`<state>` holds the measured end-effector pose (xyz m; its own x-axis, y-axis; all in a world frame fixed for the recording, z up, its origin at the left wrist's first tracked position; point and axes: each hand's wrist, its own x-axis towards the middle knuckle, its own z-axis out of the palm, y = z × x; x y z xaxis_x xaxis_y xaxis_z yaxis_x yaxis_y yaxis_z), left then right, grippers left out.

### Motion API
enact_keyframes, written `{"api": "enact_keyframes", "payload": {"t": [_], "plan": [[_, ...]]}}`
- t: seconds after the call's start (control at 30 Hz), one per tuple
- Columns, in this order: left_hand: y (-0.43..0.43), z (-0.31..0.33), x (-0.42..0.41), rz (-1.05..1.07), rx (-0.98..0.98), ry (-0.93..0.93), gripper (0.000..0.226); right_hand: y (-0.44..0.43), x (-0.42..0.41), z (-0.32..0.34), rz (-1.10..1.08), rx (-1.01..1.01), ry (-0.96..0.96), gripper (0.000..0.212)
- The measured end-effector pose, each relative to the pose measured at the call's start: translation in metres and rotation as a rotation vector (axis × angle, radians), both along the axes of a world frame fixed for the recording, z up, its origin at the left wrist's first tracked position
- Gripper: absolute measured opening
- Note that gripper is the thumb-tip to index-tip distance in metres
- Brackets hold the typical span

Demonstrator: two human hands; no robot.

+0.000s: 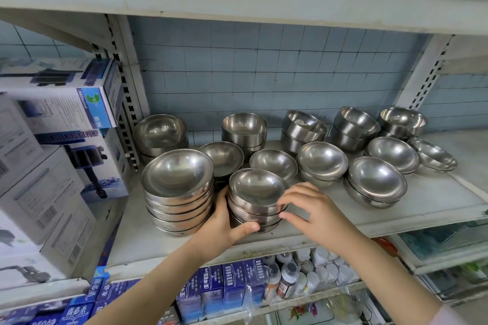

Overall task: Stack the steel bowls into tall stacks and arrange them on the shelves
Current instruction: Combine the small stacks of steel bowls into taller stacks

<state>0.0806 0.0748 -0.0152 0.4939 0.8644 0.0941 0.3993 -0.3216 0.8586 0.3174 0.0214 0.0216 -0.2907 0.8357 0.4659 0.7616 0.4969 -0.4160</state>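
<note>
On the white metal shelf board [435, 200] stand many round shiny steel bowls. The person's left hand [227, 229] grasps a short stack of steel bowls [257, 192] from its left side. The thumb lies across the front of the lowest bowl and the other fingers are hidden behind the stack. The right hand [317, 214] is on the right side of the same stack. Its fingers [289, 203] are bent and touch the rim of the top bowl and the bowls under it, so both hands hold this stack between them. The stack stands near the front edge of the shelf.

Just beside it on the left is a taller stack of steel bowls [179, 192], near the left hand. Behind and to the right stand lower stacks and single bowls [376, 179] in loose rows up to the pale blue tiled wall [264, 68].

On the left are white and blue cardboard pump boxes [66, 113]. On the shelf below are small dark blue boxes [211, 293] and white plastic bottles [317, 272].
</note>
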Motion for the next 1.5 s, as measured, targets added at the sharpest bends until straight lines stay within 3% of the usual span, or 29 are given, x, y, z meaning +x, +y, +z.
{"api": "enact_keyframes", "payload": {"t": [0.3, 0.5, 0.63, 0.73, 0.8, 0.97, 1.1, 1.17, 1.3, 1.4, 1.5], "plan": [[0.006, -0.006, 0.0, 0.051, 0.175, 0.112, 0.124, 0.002, 0.001, 0.002, 0.039, 0.036, -0.015, 0.023], [-0.002, -0.001, 0.002, 0.068, 0.254, 0.125, 0.116, 0.007, 0.006, 0.002, 0.089, 0.079, -0.02, 0.02], [-0.006, 0.002, 0.005, 0.12, 0.135, 0.103, 0.111, 0.012, 0.011, 0.007, 0.155, 0.051, -0.002, 0.027], [-0.01, 0.001, 0.007, 0.165, 0.052, 0.078, 0.106, 0.016, 0.025, 0.021, 0.118, -0.081, 0.191, 0.041], [-0.011, 0.002, 0.008, 0.184, 0.015, 0.059, 0.11, 0.025, 0.038, 0.03, 0.013, -0.194, 0.262, 0.038], [-0.012, 0.001, 0.008, 0.248, -0.007, 0.076, 0.126, 0.06, 0.061, 0.016, -0.057, -0.469, -0.111, 0.048], [-0.014, 0.002, 0.011, 0.268, 0.018, 0.067, 0.127, 0.071, 0.057, 0.007, -0.026, -0.372, -0.222, 0.038], [-0.015, 0.003, 0.011, 0.28, 0.011, 0.06, 0.128, 0.075, 0.056, 0.003, -0.053, -0.247, -0.174, 0.028], [-0.016, 0.003, 0.012, 0.287, 0.012, 0.054, 0.128, 0.078, 0.056, 0.005, -0.136, -0.104, 0.146, 0.01], [-0.016, 0.004, 0.012, 0.275, 0.019, 0.059, 0.126, 0.069, 0.052, 0.024, -0.127, -0.027, 0.299, 0.008], [-0.016, 0.003, 0.013, 0.266, 0.021, 0.064, 0.128, 0.05, 0.045, 0.049, -0.02, 0.023, 0.331, 0.01]]}}
